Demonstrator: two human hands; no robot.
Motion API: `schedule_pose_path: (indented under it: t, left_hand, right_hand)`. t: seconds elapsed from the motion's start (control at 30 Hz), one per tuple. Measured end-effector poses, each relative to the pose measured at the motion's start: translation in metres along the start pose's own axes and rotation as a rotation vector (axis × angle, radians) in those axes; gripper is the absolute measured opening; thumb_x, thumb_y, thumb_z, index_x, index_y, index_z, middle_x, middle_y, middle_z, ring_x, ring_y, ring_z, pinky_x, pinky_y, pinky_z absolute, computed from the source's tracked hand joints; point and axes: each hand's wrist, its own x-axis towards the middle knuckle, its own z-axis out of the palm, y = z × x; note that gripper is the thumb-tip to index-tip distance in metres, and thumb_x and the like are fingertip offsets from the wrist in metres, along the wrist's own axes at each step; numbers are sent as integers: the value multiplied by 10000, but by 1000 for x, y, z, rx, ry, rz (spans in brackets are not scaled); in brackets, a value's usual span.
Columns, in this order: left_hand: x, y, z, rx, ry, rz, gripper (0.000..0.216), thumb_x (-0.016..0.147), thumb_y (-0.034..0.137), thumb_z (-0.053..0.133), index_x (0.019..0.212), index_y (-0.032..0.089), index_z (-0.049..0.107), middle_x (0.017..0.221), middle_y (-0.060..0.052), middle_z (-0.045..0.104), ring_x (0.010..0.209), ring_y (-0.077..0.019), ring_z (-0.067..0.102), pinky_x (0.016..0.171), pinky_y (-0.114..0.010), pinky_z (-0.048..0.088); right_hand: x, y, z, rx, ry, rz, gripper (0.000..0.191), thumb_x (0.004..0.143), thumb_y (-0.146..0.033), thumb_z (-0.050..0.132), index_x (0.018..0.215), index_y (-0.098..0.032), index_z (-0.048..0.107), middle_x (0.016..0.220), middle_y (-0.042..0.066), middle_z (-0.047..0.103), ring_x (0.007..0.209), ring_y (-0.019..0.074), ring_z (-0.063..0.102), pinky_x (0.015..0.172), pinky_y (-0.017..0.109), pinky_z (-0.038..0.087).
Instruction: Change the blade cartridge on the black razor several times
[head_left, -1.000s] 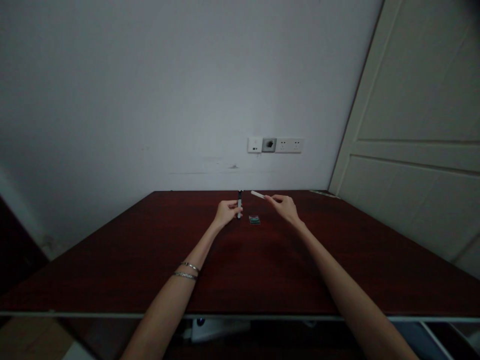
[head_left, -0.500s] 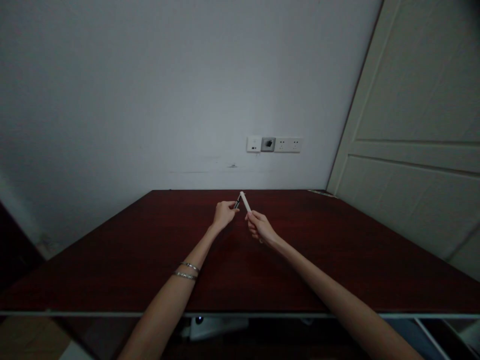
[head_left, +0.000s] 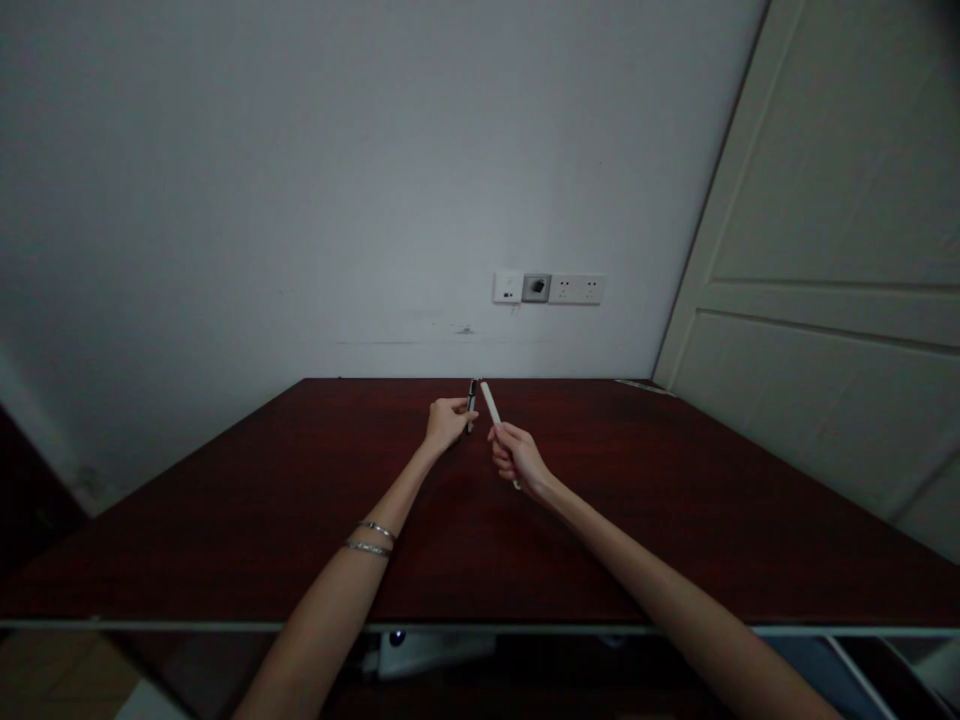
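Note:
My left hand point(head_left: 448, 422) is closed around a slim, dark, pen-like stick point(head_left: 472, 392) with light bands, held nearly upright between thumb and fingers. Its small details are too fine to make out. In the fist of my right hand point(head_left: 519, 457) is a slender white stick point(head_left: 490, 402), leaning up and to the left. Its lower tip peeks out below the fingers. At their top ends the two sticks come close together, with a narrow gap visible. Both hands are over the far half of the dark red table point(head_left: 300, 500).
Behind the table rises a pale wall point(head_left: 375, 180) carrying a row of sockets point(head_left: 576, 289). A light panelled door point(head_left: 832, 300) stands at the right. On a shelf below the table edge lies a white object point(head_left: 435, 655).
The dark stick has turned from leaning against the white stick's top to nearly upright, and its top has come away. My right hand has barely shifted.

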Motion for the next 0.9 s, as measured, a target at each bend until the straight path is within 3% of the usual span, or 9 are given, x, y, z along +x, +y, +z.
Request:
schedule_pose_path:
  t: [0.2, 0.37, 0.53, 0.7, 0.9]
  left_hand:
    - [2, -9, 4, 15, -77, 112, 144, 639, 151, 618, 751, 123, 703, 675, -9, 673, 630, -139, 609, 591, -216, 448]
    - [4, -13, 6, -91, -107, 28, 211, 634, 150, 591, 811, 105, 696, 690, -27, 668, 585, -135, 599, 549, -217, 449]
    - [0, -5, 4, -84, -119, 70, 144, 608, 153, 594, 706, 105, 688, 647, -7, 651, 605, -126, 579, 568, -203, 436]
    - [-1, -1, 0, -188, -116, 7, 159, 626, 157, 570, 729, 97, 675, 597, -5, 627, 511, -104, 546, 513, -196, 416]
    - [1, -3, 4, -161, -113, 30, 150, 597, 126, 617, 728, 104, 688, 634, -8, 646, 571, -118, 576, 564, -206, 445]
  right_hand:
    - [7, -5, 3, 23, -1, -37, 349, 687, -516, 587, 720, -208, 424, 422, -124, 288, 310, 12, 157, 314, 140, 73]
    - [3, 5, 5, 36, 6, -15, 344, 698, -514, 575, 719, -211, 414, 416, -125, 281, 307, 14, 153, 313, 139, 73]
    - [6, 5, 10, 42, 24, -51, 361, 689, -525, 581, 713, -209, 410, 401, -130, 274, 302, 10, 144, 309, 137, 74]
    - [2, 11, 13, 0, 10, 14, 382, 665, -540, 594, 701, -207, 410, 393, -129, 288, 302, 12, 162, 302, 134, 83]
    - [7, 5, 7, 47, 60, -86, 361, 676, -521, 589, 704, -208, 413, 399, -131, 275, 304, 9, 154, 311, 133, 79]
